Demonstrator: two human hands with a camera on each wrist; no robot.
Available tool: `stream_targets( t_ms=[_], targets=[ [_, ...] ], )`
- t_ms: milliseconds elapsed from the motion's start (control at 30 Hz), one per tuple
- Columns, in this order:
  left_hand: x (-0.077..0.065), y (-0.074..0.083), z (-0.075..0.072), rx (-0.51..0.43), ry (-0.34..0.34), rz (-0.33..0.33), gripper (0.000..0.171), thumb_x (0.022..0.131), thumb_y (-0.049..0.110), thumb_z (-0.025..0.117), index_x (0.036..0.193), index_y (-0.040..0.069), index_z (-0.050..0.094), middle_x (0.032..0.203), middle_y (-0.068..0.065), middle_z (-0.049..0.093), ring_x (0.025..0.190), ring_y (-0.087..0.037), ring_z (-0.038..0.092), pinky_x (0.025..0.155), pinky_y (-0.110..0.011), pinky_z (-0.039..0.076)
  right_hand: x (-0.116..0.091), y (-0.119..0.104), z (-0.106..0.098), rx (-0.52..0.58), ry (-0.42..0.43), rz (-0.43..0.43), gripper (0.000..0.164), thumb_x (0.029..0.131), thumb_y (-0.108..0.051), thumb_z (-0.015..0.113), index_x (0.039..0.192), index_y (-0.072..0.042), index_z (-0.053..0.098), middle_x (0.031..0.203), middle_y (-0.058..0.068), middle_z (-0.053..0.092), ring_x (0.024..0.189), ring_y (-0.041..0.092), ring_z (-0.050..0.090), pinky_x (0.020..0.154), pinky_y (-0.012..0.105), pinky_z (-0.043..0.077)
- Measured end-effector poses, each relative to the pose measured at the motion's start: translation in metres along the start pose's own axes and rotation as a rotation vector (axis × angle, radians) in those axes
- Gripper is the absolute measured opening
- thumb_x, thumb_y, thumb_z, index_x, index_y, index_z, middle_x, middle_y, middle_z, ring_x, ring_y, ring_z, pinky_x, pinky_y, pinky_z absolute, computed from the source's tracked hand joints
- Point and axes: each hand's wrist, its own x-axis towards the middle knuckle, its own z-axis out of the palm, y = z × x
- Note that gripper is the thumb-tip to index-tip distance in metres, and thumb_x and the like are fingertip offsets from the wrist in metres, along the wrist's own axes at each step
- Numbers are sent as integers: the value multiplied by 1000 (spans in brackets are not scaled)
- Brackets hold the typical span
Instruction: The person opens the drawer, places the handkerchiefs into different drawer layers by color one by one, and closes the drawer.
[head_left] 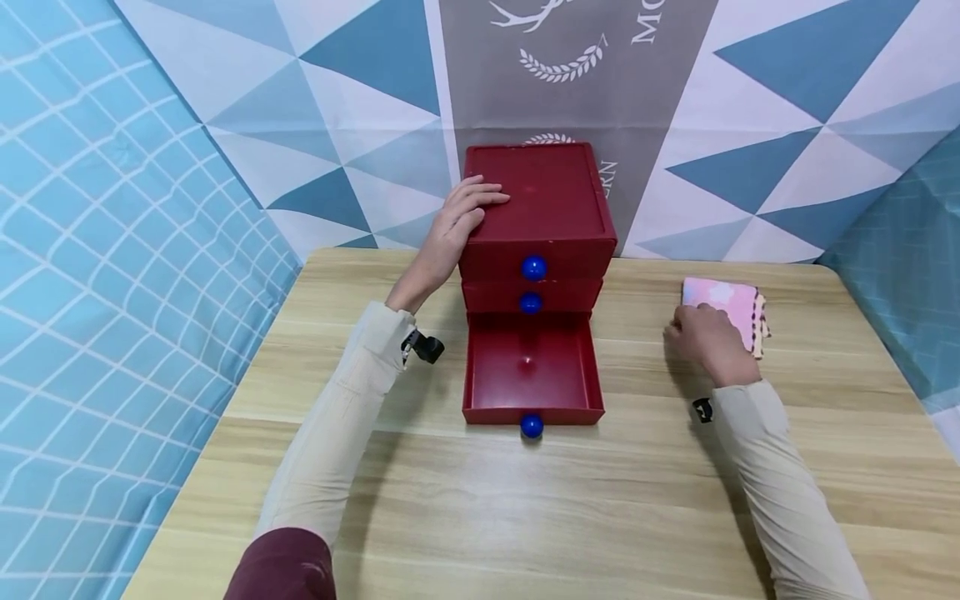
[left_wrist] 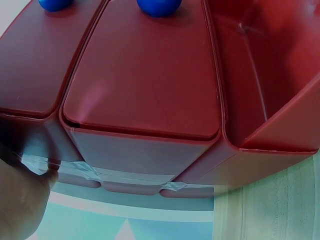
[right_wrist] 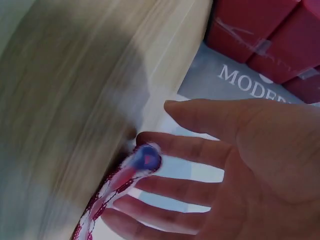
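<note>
A red cabinet of three stacked drawers (head_left: 547, 192) stands at the back of the table, with round blue knobs. Its bottom drawer (head_left: 528, 383) is pulled out and nothing lies inside. My left hand (head_left: 453, 221) rests along the cabinet's upper left edge, fingers straight on the top; the left wrist view catches only part of that hand (left_wrist: 22, 195). On the right, my right hand (head_left: 708, 337) is at a folded pink cloth (head_left: 738, 308) with a patterned border. In the right wrist view the fingers reach out beside the cloth's edge (right_wrist: 115, 190), thumb (right_wrist: 200, 117) apart from it.
The wooden table (head_left: 480, 517) runs in front of the cabinet and to both sides. Behind it hangs a patterned backdrop (head_left: 367, 83) of triangles. A blue gridded sheet (head_left: 112, 292) borders the left side. Clear tape (left_wrist: 135, 177) crosses the cabinet's side.
</note>
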Motion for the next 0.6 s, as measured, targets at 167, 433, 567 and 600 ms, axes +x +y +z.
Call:
stream_targets(
  t_ms=[167, 433, 567, 600],
  targets=[
    [0, 1, 1, -3, 8, -4, 43, 102, 20, 35, 131, 9, 65, 148, -4, 49, 146, -7, 22, 119, -29, 15, -3, 9, 1, 8, 93, 5, 32, 90, -13, 63, 64, -6, 46, 66, 10, 44, 63, 28, 44, 55, 41, 37],
    [1, 1, 1, -16, 8, -11, 41, 103, 17, 36, 132, 9, 64, 148, -4, 49, 147, -13, 21, 118, -28, 14, -7, 23, 3, 12, 120, 19, 25, 76, -3, 62, 90, 8, 44, 76, 31, 54, 64, 45, 55, 50, 57, 42],
    [-1, 12, 1, -39, 6, -25, 42, 102, 10, 35, 132, 2, 63, 148, -12, 48, 149, -24, 20, 119, -29, 13, -6, 23, 4, 5, 107, 11, 14, 79, -3, 61, 75, 0, 48, 70, 20, 52, 62, 35, 49, 50, 49, 40],
    [-2, 17, 0, -42, 6, -29, 42, 102, 8, 35, 132, 0, 62, 148, -15, 47, 148, -27, 20, 119, -29, 13, -6, 23, 3, 3, 107, 12, 15, 80, -4, 61, 73, -2, 48, 69, 17, 51, 62, 33, 47, 51, 47, 39]
  ],
)
